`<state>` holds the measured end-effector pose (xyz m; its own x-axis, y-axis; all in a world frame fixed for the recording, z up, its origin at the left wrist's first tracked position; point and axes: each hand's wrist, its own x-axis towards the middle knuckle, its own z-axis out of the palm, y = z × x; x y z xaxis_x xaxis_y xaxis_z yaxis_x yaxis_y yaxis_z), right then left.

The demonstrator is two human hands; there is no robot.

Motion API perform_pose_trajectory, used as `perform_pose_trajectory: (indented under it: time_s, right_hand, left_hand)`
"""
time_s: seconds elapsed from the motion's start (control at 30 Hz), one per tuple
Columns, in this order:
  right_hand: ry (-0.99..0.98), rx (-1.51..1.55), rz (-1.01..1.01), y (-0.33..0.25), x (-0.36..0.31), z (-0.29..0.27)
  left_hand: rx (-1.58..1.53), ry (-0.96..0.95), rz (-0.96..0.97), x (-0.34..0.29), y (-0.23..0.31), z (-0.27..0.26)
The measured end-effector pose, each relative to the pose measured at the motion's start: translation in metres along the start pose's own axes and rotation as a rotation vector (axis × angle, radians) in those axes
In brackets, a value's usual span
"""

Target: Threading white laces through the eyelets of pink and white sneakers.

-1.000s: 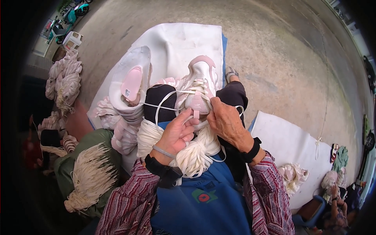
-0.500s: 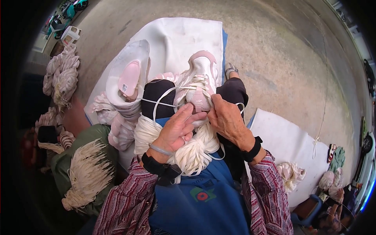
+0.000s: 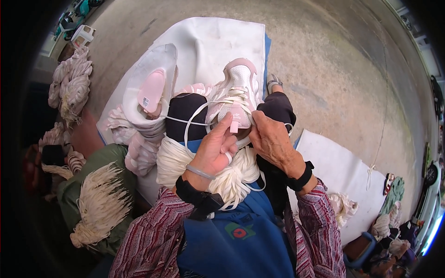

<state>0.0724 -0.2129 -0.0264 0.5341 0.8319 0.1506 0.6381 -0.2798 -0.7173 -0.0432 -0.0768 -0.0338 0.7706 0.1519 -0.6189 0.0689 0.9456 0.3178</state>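
A pink-and-white sneaker (image 3: 241, 78) lies between my knees, toe pointing away; its sole does not show. White laces cross its front, and a long loose lace (image 3: 189, 121) loops out to the left. The pink tongue tab (image 3: 234, 126) sticks up toward me. My left hand (image 3: 214, 150) is closed at the left side of the opening, thumb against the tongue's edge and other fingers curled below. My right hand (image 3: 273, 142) pinches the right edge of the opening; its fingertips are partly hidden. Under my hands a thick bundle of white laces (image 3: 232, 178) rests on my lap.
Left of my knee stands a whitish open holder (image 3: 132, 99) with a pink insole-shaped piece (image 3: 153, 90), beside stacked pink-and-white shoe parts (image 3: 140, 153). Another lace bundle (image 3: 104, 199) lies on a green sack (image 3: 76, 194). White sheets (image 3: 222, 39) cover the floor ahead and to the right.
My left hand has drawn back from across the tongue to its left edge, thumb raised. The tongue tab now shows. My right hand stays at the shoe's right edge.
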Motion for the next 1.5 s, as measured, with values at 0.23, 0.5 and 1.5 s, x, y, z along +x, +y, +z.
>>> perform_pose_trajectory:
  time_s: [0.23,0.5,1.5]
  right_hand:
    - [-0.04,-0.026,-0.004,-0.004,-0.007,-0.006]
    - [-0.018,-0.034,-0.007,-0.002,-0.01,-0.009]
    - [0.073,-0.281,0.028,-0.03,0.035,-0.01]
  left_hand:
    - [0.145,0.117,0.058,0.003,0.0,0.01]
    - [0.179,0.039,0.109,0.005,0.007,0.022]
    - [-0.101,-0.117,-0.077,0.015,-0.011,-0.022]
